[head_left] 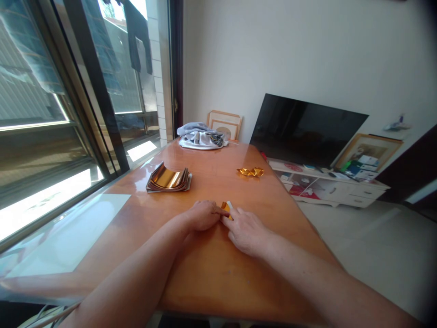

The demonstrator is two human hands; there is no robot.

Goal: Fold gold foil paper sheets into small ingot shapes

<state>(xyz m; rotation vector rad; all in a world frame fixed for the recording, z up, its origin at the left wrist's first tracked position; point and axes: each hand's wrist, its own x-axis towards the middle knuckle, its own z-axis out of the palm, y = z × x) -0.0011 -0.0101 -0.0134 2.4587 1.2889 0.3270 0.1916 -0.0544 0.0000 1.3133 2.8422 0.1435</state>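
A small folded piece of gold foil paper (226,207) lies at the middle of the table, largely covered by my fingers. My left hand (205,215) is closed at its left side, fingertips pressed on the paper. From the right, my right hand (247,231) grips the same piece, its fingers meeting those of the left. A pale strip shows at the paper's far edge. Beyond my left hand sits a stack of curled gold foil sheets (169,178). A twisted gold foil piece (250,172) rests farther off to the right.
The glossy wooden table (218,282) stretches away from me. Bundled grey cloth (201,136) lies at its far end, before leaning frames (225,119). A white sheet (73,237) is at the left edge, beside the window. A television (303,130) stands on a white cabinet (332,191).
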